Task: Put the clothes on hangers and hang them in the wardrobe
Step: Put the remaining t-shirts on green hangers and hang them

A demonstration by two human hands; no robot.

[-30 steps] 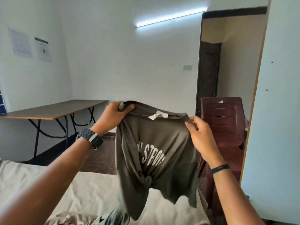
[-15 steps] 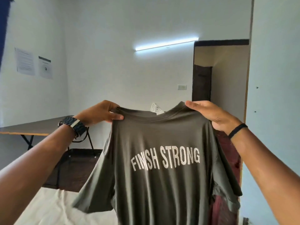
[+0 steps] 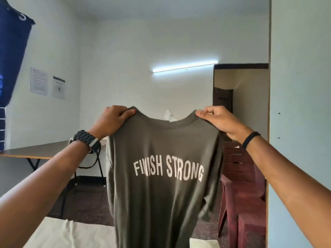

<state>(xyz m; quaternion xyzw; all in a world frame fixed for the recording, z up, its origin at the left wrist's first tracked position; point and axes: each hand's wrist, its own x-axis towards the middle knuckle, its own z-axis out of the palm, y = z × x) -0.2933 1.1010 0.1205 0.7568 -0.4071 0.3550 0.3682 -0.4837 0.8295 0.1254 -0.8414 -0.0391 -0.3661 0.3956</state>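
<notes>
Left hand (image 3: pixel 112 120) and right hand (image 3: pixel 217 121) each pinch a shoulder of the olive T-shirt (image 3: pixel 161 176), which hangs between and below them

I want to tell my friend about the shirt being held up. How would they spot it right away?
Look at the middle of the room, in front of the white wall with the tube light. Two raised hands, left hand and right hand, pinch the shirt by its shoulders. It is the only olive-grey thing there, with FINISH STRONG printed in white.

Olive-grey t-shirt (image 3: pixel 161 203), white lettering; maroon chair (image 3: pixel 240 185).
</notes>
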